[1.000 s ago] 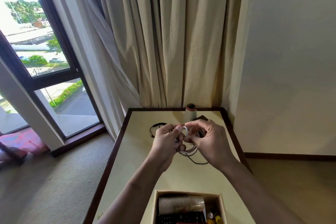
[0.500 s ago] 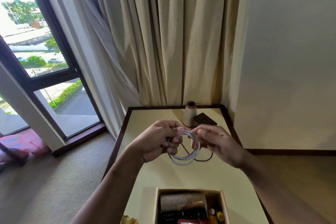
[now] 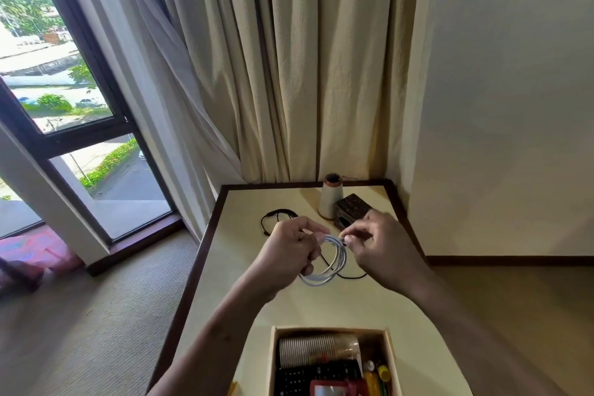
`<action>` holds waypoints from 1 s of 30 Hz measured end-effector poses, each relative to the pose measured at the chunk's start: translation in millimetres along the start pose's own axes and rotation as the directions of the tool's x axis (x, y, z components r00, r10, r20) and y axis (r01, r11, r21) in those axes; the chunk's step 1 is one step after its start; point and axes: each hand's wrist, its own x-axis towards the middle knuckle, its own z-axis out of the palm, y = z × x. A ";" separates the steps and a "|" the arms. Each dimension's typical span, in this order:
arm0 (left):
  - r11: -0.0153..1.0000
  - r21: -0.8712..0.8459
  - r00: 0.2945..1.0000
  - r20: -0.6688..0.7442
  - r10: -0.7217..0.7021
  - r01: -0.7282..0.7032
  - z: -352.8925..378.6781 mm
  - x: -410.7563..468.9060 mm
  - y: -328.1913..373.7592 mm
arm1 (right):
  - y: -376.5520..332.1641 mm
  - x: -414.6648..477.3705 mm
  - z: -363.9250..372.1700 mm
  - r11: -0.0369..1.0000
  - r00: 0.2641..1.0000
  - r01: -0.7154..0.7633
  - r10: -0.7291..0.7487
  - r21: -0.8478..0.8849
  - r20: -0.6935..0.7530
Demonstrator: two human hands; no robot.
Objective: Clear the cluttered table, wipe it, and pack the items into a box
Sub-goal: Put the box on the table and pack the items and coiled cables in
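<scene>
1. A tall dark-framed window (image 3: 58,100) fills the frame's 9 o'clock side, with daylight, trees and a road outside.
2. Cream curtains (image 3: 289,74) hang at 12 o'clock, reaching down behind the table.
3. A pale table (image 3: 231,235) with a dark wooden border runs from the centre of the frame towards 6 o'clock.
4. A thin black cord (image 3: 279,210) lies looped on the table at 10 o'clock from the hands. It trails under them and shows again at their 5 o'clock.
5. The left hand (image 3: 289,254) is raised above the table. Its fingers are curled around the 9 o'clock side of a coiled white cable (image 3: 342,259), gripping it.
6. The coil hangs between both hands, clear of the table surface.
7. The right hand (image 3: 382,244) pinches the cable at the coil's 1 o'clock point, between thumb and forefinger.
8. A cone of pale thread (image 3: 328,199) stands upright at the table's 12 o'clock end, with a small dark patterned box (image 3: 352,207) touching or just beside it at its 4 o'clock.
9. An open wooden box (image 3: 273,360) sits at the table's 6 o'clock end. It holds a stack of cups (image 3: 308,352) lying on its side, a black keypad device (image 3: 308,376), a red item (image 3: 334,387) and yellow items (image 3: 382,373).
10. A plain cream wall (image 3: 508,106) fills the 3 o'clock side.
</scene>
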 end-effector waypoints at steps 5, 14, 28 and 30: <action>0.990 0.072 0.945 -0.299 0.134 -0.118 23.9 7.2 -27.0 | -0.8 -7.8 9.0 0.623 0.849 -0.514 0.466 0.590 0.249; 0.950 0.258 0.899 -0.351 0.261 -0.175 55.8 -5.2 -51.5 | 0.2 -38.9 30.6 0.993 0.989 -0.116 0.118 0.029 -0.093; 0.946 0.319 0.995 -0.097 -0.037 0.066 33.3 -21.9 -141.5 | 61.3 -77.5 80.0 0.920 0.899 -0.389 0.371 0.039 0.232; 0.867 0.485 0.973 -0.231 -0.002 0.117 20.1 -24.6 -167.3 | 66.8 -92.2 99.6 0.925 0.887 -0.379 0.374 -0.037 0.271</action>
